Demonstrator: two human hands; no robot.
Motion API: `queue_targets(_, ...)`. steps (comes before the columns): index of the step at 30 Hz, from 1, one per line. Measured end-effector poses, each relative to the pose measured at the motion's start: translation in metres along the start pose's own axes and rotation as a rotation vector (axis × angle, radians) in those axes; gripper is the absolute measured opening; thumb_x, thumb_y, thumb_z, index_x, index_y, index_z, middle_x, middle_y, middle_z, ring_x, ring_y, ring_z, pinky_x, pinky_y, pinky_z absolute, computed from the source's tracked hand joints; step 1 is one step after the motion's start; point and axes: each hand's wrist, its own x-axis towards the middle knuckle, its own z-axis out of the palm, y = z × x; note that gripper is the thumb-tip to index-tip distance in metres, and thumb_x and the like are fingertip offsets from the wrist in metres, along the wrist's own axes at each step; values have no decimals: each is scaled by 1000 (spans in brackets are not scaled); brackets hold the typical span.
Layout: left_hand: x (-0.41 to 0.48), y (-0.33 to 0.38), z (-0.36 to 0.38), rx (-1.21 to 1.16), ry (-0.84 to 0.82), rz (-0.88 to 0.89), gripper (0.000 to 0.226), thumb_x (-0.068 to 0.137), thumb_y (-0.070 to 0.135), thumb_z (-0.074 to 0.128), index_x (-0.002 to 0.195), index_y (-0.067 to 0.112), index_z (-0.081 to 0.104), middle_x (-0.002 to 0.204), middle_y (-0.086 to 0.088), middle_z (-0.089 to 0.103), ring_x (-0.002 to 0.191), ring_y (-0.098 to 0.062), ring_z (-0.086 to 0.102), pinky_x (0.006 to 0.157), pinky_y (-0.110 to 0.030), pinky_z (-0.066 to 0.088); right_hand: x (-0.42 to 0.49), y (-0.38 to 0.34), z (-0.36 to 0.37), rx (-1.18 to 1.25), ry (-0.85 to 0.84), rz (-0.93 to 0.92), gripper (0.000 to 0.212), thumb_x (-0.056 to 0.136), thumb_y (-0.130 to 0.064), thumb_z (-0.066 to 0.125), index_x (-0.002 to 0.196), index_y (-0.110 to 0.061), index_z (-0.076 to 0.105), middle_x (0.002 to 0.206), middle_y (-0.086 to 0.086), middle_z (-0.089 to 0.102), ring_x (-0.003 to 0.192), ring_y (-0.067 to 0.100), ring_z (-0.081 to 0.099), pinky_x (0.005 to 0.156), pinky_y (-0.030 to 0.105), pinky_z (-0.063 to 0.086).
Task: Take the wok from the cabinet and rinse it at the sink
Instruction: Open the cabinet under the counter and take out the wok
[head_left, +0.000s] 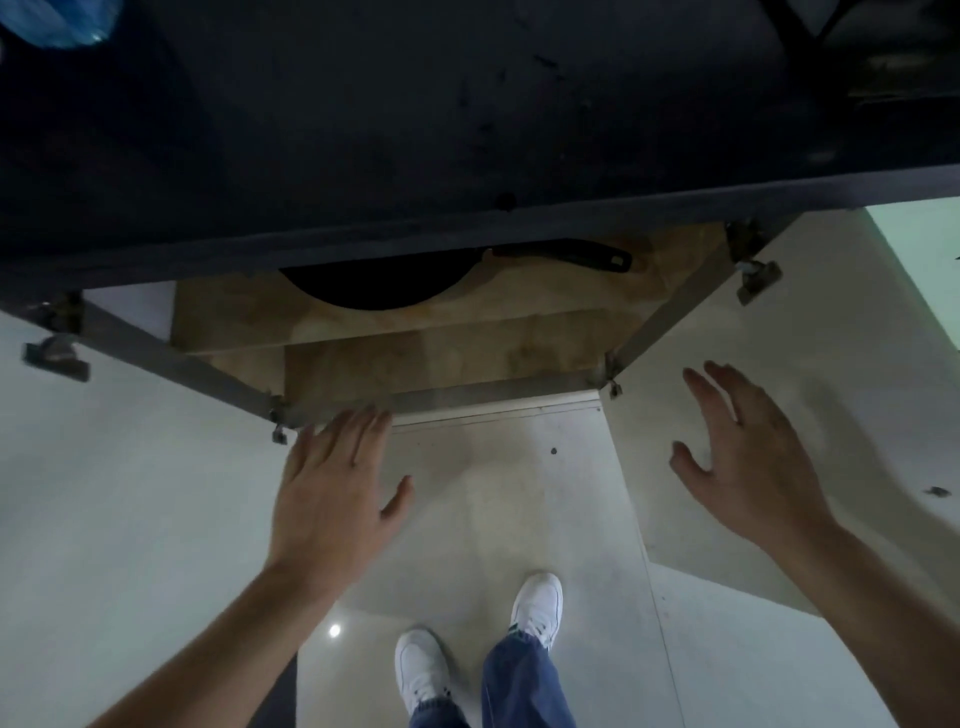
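The round black metal wok (374, 288) lies on a brown shelf (519, 299) inside the open cabinet (467, 397), half hidden under the dark table (415, 130), handle (566, 254) pointing right. The left hand (332, 488) and right hand (748, 457) hover in front, each grip spread wide, holding nothing.

Dim, flat light. The desk (415, 104) is nearly black and grainy; below it the floor (493, 519) is paler, with one small glare spot (335, 630). Straight edges bow near the borders; the right hand (748, 457) is softly blurred.
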Motion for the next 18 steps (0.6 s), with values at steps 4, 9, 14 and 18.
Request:
queue_targets(4, 77, 47, 20, 1, 43, 134, 67, 89, 51, 45, 144, 13, 44, 148, -6, 49, 134, -27, 47, 108, -49, 39, 56, -9, 34, 40, 83, -81, 73, 80, -32, 72, 141, -2, 44, 138, 27, 51, 120, 44, 55, 98, 52, 51)
queue_targets(9, 176, 88, 37, -41, 111, 233, 74, 81, 43, 57, 146, 14, 35, 149, -10, 40, 133, -32, 42, 109, -49, 37, 125, -22, 54, 97, 215, -88, 73, 86, -33, 67, 146, -5, 36, 136, 24, 51, 107, 39, 62, 88, 45, 57)
queue_targets(14, 237, 113, 42, -75, 144, 236, 94, 81, 42, 67, 155, 16, 15, 161, -9, 20, 146, -29, 26, 119, -47, 26, 185, -25, 58, 107, 283, -128, 65, 88, -36, 58, 145, -10, 38, 135, 22, 51, 116, 39, 56, 89, 48, 56)
queue_targets(18, 260, 113, 46, -109, 132, 220, 99, 78, 39, 71, 155, 16, 12, 162, -8, 19, 147, -28, 24, 118, -48, 28, 214, -25, 62, 67, 152, -97, 59, 95, -44, 56, 144, -15, 39, 127, 18, 60, 116, 37, 57, 90, 45, 52)
